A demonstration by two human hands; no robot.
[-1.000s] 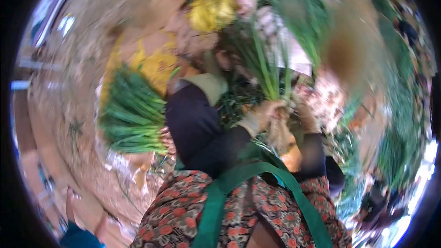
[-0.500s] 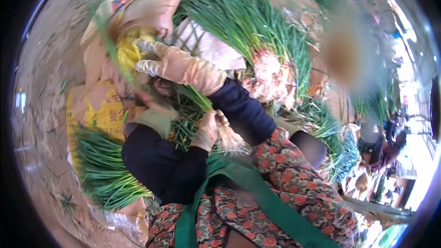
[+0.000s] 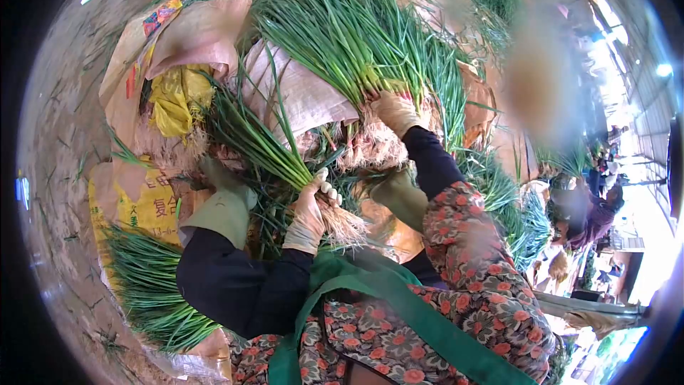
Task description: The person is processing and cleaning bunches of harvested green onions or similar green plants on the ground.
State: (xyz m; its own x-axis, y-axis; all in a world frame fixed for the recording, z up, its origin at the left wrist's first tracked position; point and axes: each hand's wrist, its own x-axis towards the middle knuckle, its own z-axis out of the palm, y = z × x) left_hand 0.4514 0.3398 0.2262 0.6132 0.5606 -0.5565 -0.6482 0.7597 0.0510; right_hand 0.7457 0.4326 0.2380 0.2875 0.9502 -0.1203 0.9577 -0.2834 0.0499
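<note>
My left hand point(image 3: 308, 215), in a pale glove, is closed round the lower stems of a small bunch of green onions point(image 3: 267, 151). Its leaves point up and left, and its pale roots hang to the right of the hand. My right hand point(image 3: 396, 111), also gloved, lies on the root end of a large pile of green onions point(image 3: 345, 36), its fingers among the reddish stems. Whether those fingers grip any stalks cannot be made out. A pink woven sack point(image 3: 296, 96) lies between the bunch and the pile.
Another stack of green onions point(image 3: 160, 289) rests on a yellow printed sack point(image 3: 146, 207) at the lower left. A yellow plastic bag point(image 3: 178, 100) sits by an open sack at the upper left. On the right are more onions point(image 3: 531, 224) and a person in purple point(image 3: 597, 221).
My right hand has moved from the yellow bag at the left across to the large onion pile. My left hand still holds its bunch, which now shows more fully.
</note>
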